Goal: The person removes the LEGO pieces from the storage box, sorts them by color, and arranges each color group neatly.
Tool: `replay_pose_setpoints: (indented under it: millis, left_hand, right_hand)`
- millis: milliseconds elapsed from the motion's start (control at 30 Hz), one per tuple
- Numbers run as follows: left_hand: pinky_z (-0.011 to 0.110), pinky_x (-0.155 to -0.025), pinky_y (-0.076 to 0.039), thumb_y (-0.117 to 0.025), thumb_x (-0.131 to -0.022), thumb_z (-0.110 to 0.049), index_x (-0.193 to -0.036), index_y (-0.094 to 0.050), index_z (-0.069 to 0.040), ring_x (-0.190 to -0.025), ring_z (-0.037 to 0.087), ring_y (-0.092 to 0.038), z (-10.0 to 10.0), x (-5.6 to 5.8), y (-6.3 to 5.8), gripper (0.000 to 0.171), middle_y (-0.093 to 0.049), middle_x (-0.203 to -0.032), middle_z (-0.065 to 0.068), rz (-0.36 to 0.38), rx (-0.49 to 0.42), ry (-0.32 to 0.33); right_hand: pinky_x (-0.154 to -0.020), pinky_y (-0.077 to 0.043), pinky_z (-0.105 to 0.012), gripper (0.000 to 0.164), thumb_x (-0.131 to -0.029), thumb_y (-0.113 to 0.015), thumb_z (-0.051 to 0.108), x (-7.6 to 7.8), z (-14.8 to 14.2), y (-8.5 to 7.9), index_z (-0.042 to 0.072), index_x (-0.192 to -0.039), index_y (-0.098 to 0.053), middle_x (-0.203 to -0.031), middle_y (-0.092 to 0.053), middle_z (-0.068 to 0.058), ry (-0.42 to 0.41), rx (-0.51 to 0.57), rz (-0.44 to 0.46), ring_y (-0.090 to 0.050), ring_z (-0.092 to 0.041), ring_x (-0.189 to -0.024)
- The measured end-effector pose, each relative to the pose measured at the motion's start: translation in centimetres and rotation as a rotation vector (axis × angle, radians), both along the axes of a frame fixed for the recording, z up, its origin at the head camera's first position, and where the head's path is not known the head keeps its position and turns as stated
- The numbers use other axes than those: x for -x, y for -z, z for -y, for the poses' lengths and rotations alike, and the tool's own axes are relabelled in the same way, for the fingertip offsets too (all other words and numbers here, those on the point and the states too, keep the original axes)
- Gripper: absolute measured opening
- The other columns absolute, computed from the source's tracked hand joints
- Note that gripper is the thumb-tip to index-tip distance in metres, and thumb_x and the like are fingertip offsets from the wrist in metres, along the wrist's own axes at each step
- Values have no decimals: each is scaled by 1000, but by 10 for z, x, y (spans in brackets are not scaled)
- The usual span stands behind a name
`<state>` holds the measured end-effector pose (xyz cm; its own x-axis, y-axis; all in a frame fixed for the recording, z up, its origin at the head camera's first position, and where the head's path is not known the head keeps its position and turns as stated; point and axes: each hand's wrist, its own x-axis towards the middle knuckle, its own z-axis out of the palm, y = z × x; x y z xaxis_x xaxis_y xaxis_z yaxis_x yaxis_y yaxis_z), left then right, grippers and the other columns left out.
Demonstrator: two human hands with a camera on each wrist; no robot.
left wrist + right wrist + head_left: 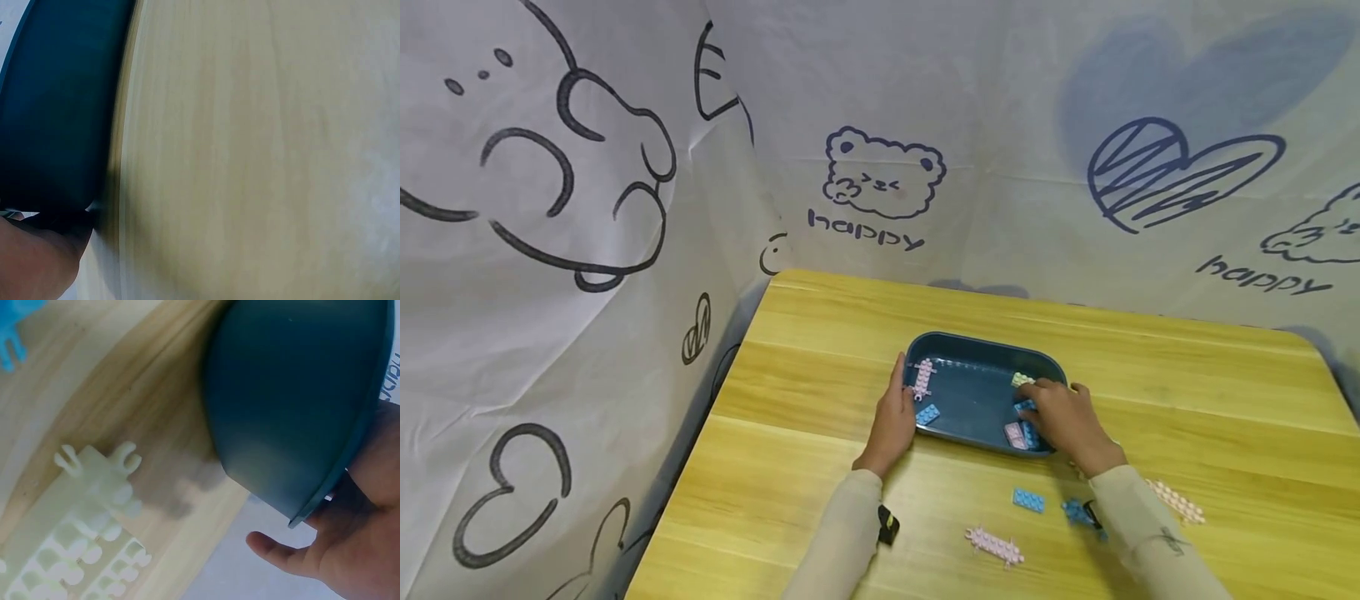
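A dark teal tray [970, 450] stands on the table with several toy building bricks inside. My left hand [891, 425] holds its left end, thumb at the rim and fingers along the outer wall. Close to that thumb lie a pink brick with side clips [923, 379] and a blue brick [928, 414]. My right hand [1067, 421] reaches over the right end, thumb and index finger around a blue brick [1024, 407] inside. Beside those fingertips are a pale green brick [1021, 379], a pink square brick [1015, 435] and another blue brick [1031, 435].
In front of the tray, a blue brick [1028, 500], a pink clip brick [994, 546] and a blue piece [1077, 512] lie on the wooden table [790, 483]. Pale long bricks [1176, 500] lie beyond the right sleeve. A printed cloth [1000, 225] hangs behind the table.
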<state>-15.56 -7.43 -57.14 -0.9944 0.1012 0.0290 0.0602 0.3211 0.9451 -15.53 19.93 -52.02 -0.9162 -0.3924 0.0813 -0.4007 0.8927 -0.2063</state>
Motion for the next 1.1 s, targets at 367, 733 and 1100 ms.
replay_pose_setpoints:
  millis: [367, 733, 1100]
  left_hand:
    - [52, -122, -29, -35, -112, -5, -166, -16, -3, -145, 37, -42, 0, -1, 2, 58, -28, -168, 17, -10, -3, 5]
    - [47, -101, -44, -36, -112, -4, -166, -15, -4, -65, 17, -41, -1, 0, 1, 59, -55, -138, 28, -7, -9, 13]
    - [51, -123, -27, -36, -111, -4, -166, -15, -3, -145, 37, -41, 0, 1, 1, 59, -27, -168, 18, -1, -11, 8]
  right_hand:
    - [-75, -58, -63, 20, -84, -85, 2, 0, -2, 5, 11, -101, -80, -94, -73, -8, -46, -28, -61, -71, -27, -81]
    - [-77, -57, -61, 22, -84, -85, 5, -15, -8, -9, 3, -104, -77, -94, -71, -13, -54, 149, -280, -70, -30, -79]
    - [-73, -57, -58, 64, -108, -38, 54, -79, -31, -16, 1, -112, -74, -95, -75, -11, -58, 278, -365, -71, -29, -80]
